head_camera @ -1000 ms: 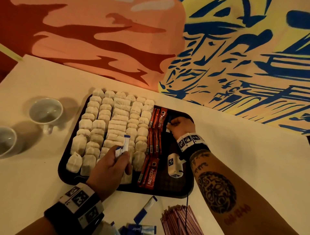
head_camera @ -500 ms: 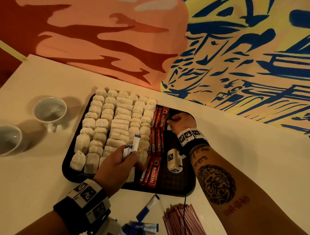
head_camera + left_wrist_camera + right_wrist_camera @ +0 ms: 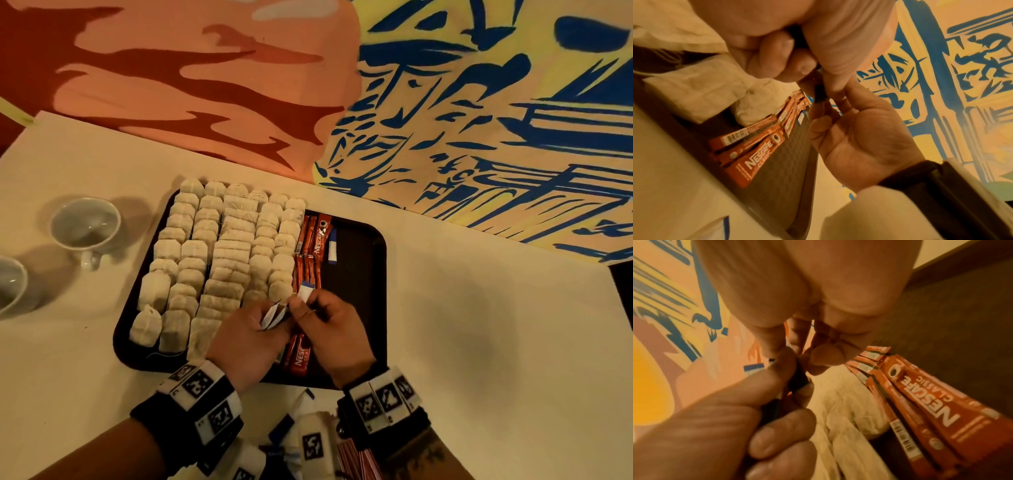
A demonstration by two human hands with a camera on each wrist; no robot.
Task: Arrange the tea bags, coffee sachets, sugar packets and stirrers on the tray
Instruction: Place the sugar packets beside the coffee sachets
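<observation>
A dark tray carries rows of tea bags on its left and a column of red Nescafe coffee sachets beside them. One blue-and-white sugar packet lies right of the sachets at the far end. Over the tray's near side my left hand grips a small bundle of sugar packets. My right hand meets it and pinches one packet that sticks up from the bundle. In the wrist views the hands touch over the sachets, the bundle dark between the fingers.
Loose sugar packets and a bunch of pinkish stirrers lie on the white table near its front edge, partly hidden by my wrists. Two white cups stand left of the tray. A painted wall rises behind the table.
My right hand drew back from the tray's far end, leaving one sugar packet there, and now pinches a packet in my left hand's bundle. My left hand shifted right.
</observation>
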